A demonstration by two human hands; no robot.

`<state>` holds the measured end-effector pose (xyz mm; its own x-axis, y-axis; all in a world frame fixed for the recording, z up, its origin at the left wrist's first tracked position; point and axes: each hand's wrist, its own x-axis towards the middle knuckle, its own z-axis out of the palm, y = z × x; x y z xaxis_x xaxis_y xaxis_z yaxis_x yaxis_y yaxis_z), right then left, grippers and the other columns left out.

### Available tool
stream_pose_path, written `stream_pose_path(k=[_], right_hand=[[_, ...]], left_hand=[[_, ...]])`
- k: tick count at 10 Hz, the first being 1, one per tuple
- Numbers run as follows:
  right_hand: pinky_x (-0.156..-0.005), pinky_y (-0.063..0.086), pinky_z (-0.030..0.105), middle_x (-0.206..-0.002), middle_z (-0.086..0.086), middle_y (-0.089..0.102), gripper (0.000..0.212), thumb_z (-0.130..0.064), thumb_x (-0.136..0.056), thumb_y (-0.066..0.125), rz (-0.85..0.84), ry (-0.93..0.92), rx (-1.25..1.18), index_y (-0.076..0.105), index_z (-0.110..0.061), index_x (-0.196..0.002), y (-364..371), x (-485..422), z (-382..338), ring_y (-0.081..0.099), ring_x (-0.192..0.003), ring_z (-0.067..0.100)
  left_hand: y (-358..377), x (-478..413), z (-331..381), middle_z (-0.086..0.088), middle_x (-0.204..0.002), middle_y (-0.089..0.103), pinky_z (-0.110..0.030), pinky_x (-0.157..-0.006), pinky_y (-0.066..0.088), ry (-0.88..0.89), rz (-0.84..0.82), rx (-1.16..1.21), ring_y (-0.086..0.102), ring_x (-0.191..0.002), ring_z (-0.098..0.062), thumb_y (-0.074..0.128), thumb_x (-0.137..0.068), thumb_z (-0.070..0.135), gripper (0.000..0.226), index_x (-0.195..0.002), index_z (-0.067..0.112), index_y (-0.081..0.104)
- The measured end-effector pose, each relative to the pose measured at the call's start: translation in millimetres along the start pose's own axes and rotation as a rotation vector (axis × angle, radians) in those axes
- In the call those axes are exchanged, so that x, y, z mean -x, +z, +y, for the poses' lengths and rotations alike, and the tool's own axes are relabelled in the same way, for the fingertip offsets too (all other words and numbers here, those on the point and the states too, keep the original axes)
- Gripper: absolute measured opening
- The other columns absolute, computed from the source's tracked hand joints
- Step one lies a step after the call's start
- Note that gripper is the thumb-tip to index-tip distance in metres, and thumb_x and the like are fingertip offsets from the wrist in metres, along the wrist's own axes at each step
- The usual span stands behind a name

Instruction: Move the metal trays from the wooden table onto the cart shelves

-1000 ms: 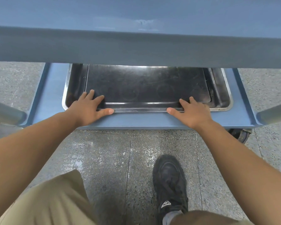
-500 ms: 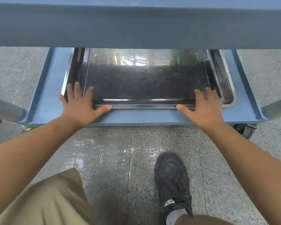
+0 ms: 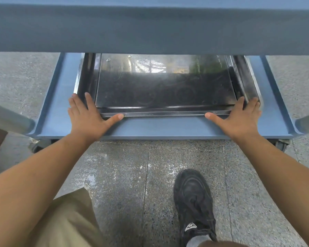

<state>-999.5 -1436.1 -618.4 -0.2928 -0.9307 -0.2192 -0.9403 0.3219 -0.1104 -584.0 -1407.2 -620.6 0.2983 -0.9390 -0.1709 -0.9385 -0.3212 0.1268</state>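
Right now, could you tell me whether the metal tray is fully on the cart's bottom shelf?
On it at the front: the metal tray sits behind the bottom shelf's lip; the upper shelf hides its far end.

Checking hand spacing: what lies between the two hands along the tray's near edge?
Head view: only the bare tray rim and the blue cart shelf lie between left hand and right hand.

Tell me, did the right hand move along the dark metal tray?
Yes. The right hand slid rightward along the dark rectangular metal tray, nearer the right wall of the blue cart shelf.
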Motion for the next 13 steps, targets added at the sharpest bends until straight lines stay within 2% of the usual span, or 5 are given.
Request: stream_pose_path(k=[5,8,11,12,13], right_hand=[[-0.120,-0.003,0.051,-0.158,0.033,-0.005,0.150,-0.104,-0.048,0.021,-0.017,0.011,0.036,0.002,0.001,-0.154,-6.8,-26.6,-23.2,-0.012,-0.148,0.041],[-0.119,-0.004,0.052,-0.158,0.031,-0.009,0.144,-0.105,-0.048,0.025,-0.036,-0.014,0.000,0.001,-0.012,-0.156,-10.1,-46.3,-26.9,-0.014,-0.148,0.041],[-0.118,-0.005,0.052,-0.158,0.030,-0.010,0.146,-0.106,-0.046,0.018,-0.026,-0.001,0.011,0.001,-0.012,-0.156,-8.0,-45.2,-29.0,-0.014,-0.148,0.041],[-0.119,-0.001,0.052,-0.160,0.028,-0.007,0.139,-0.103,-0.052,0.024,-0.051,0.002,0.008,-0.002,-0.016,-0.156,-15.2,-40.9,-28.5,-0.010,-0.149,0.040],[-0.118,0.018,0.055,-0.161,0.023,0.006,0.126,-0.095,-0.063,0.036,-0.078,-0.061,-0.040,0.001,-0.017,-0.156,-29.5,-34.4,-30.1,0.003,-0.149,0.041]], left_hand=[[-4.9,-54.8,-1.4,-0.030,-0.158,-0.006,-0.056,-0.118,0.005,0.013,-0.022,-0.037,-0.009,-0.148,-0.042,0.015,-0.046,0.106,0.143,-0.155,0.015,-0.002],[-12.6,-69.5,11.0,-0.030,-0.158,-0.011,-0.054,-0.118,0.002,-0.004,-0.072,-0.030,-0.012,-0.148,-0.042,0.022,-0.045,0.105,0.142,-0.155,0.018,-0.006],[-13.1,-68.9,13.7,-0.029,-0.158,-0.011,-0.055,-0.118,0.001,0.001,-0.060,-0.004,-0.013,-0.148,-0.041,0.019,-0.044,0.105,0.139,-0.155,0.023,0.000],[-25.1,-69.7,17.3,-0.029,-0.159,-0.003,-0.057,-0.117,0.006,-0.018,-0.106,0.000,-0.006,-0.148,-0.042,0.030,-0.049,0.102,0.131,-0.153,0.025,0.005],[-47.3,-68.9,16.1,-0.023,-0.147,0.032,-0.059,-0.110,0.028,-0.010,-0.087,0.063,0.028,-0.138,-0.042,0.048,-0.059,0.092,0.111,-0.140,0.018,0.027]])
